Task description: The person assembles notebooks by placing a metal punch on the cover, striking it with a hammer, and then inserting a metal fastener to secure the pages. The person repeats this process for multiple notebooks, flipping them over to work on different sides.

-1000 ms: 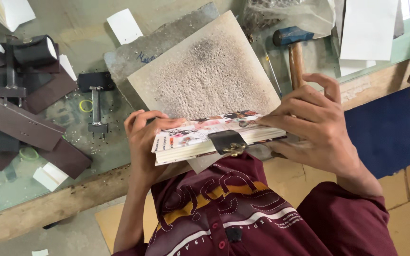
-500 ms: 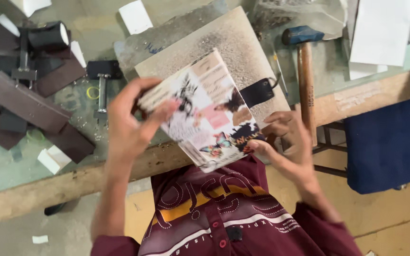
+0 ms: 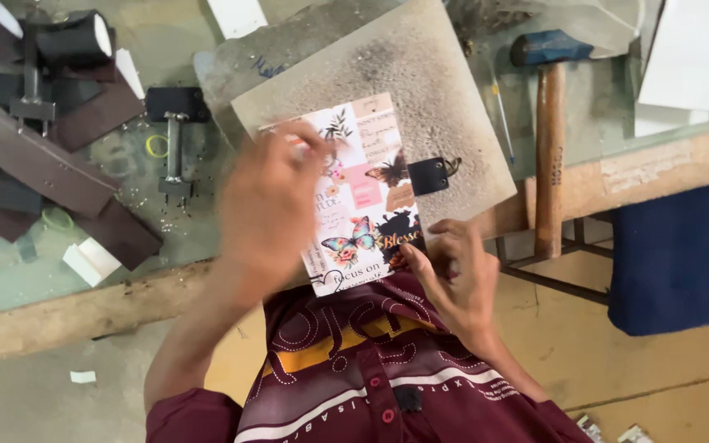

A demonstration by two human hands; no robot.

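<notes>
Both hands are working on a printed notebook (image 3: 363,193) lying flat on a grey pitted slab (image 3: 420,74). Left hand (image 3: 268,209), blurred, is pressing on the cover's left side with fingers spread. Right hand (image 3: 453,275) is pinching the notebook's lower right corner. Its black clasp tab (image 3: 428,175) is jutting from the right edge. Nearby, a hammer (image 3: 547,123) is lying on the surface (image 3: 10,279), right of the slab.

Bench (image 3: 59,316): wooden edge, glass top.
Slab (image 3: 420,74): flat on it.
Hammer (image 3: 548,123): right of slab.
Leather strips (image 3: 38,160): left.
</notes>
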